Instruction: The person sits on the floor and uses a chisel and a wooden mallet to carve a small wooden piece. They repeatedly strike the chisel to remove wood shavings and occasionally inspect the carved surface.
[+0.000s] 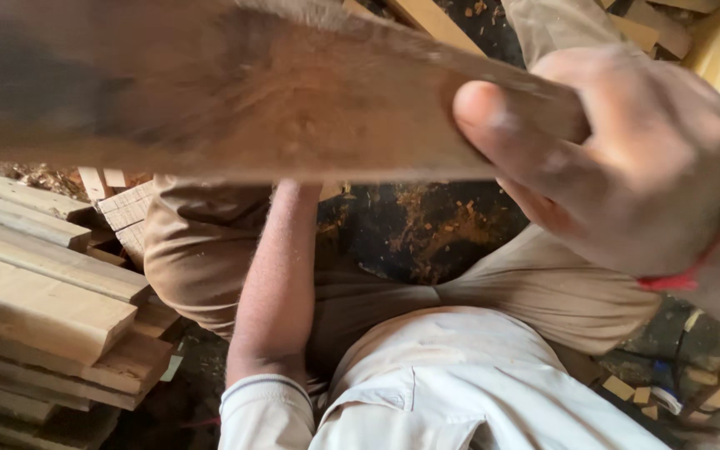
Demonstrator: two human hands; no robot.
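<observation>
The wooden board [235, 100] fills the upper part of the frame, held close to the camera and blurred. The right hand [635, 167], upper right, has its grip pressed on the board's end, thumb on the near face and fingers wrapped behind. The left forearm [272, 283] rises from the lower centre and goes behind the board; its hand is hidden, so I cannot tell its grip. Stacked planks [43, 300] lie at lower left. Holding steady probably needs support at both ends.

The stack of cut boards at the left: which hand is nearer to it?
Left. The left hand is hidden behind the plank, its forearm beside the stack of cut boards; the right hand grips the plank's far end.
</observation>
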